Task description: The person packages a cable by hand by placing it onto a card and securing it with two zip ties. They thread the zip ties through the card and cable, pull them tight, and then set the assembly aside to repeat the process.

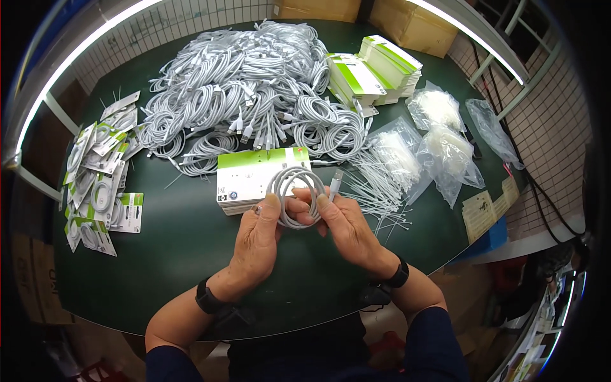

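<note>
Between my two hands is a coiled grey-white USB cable (pixel 294 224), held up over the front edge of a stack of white and green cards (pixel 245 181). My left hand (pixel 258 239) pinches the left side of the loops with its thumb on top. On the coil's right side, my right hand (pixel 347 226) grips the loops, thumb laid across them. The cable's USB plug (pixel 336 181) sticks up beside the right fingers. Fingertips of both hands show through the ring of the coil. A large heap of similar coiled cables (pixel 235 76) lies just beyond the cards.
Loose white cable ties (pixel 382 188) are spread to the right, beside clear bags of ties (pixel 445 153). More card stacks (pixel 388 70) stand at the back right. Carded cables (pixel 102 184) pile up at the left edge of the dark green table (pixel 172 267). Cardboard boxes (pixel 414 25) stand behind.
</note>
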